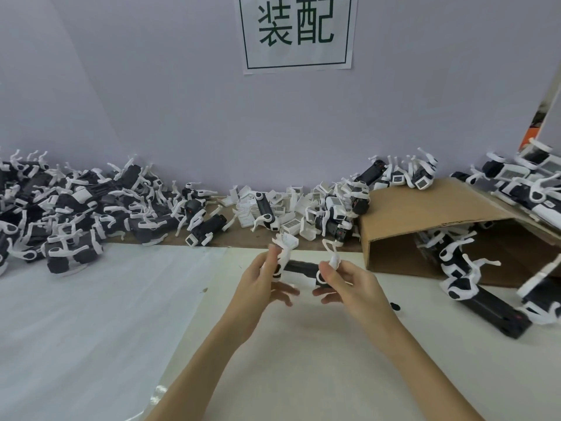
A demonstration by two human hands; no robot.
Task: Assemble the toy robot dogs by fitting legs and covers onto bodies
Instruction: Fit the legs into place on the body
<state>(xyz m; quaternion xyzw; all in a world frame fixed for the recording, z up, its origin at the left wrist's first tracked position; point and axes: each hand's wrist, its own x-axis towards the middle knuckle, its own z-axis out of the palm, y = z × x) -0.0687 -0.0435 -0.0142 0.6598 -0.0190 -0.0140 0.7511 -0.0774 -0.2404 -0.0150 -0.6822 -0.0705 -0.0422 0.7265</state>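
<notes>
Both hands are holding 1 black, bar-shaped plastic toy dog body [299, 266] with white plastic legs, raised just above the white table covering [91, 299], near the middle of the view. The left hand [263, 276] is gripping the body's left end, its thumb and fingers curling around it beside a white cover piece [287, 240] sticking up there. The right hand [343, 281] is pinching the right end, where a thin white leg [331, 252] is pointing upward. A large heap of black-and-white unfinished toy dogs [69, 208] is lying along the wall to the left. Small white plastic covers with barcode labels [282, 211] are piling up behind the hands. A brown cardboard box [425, 205] is lying on its side to the right, with more dogs [455, 259] spilling from it.
</notes>
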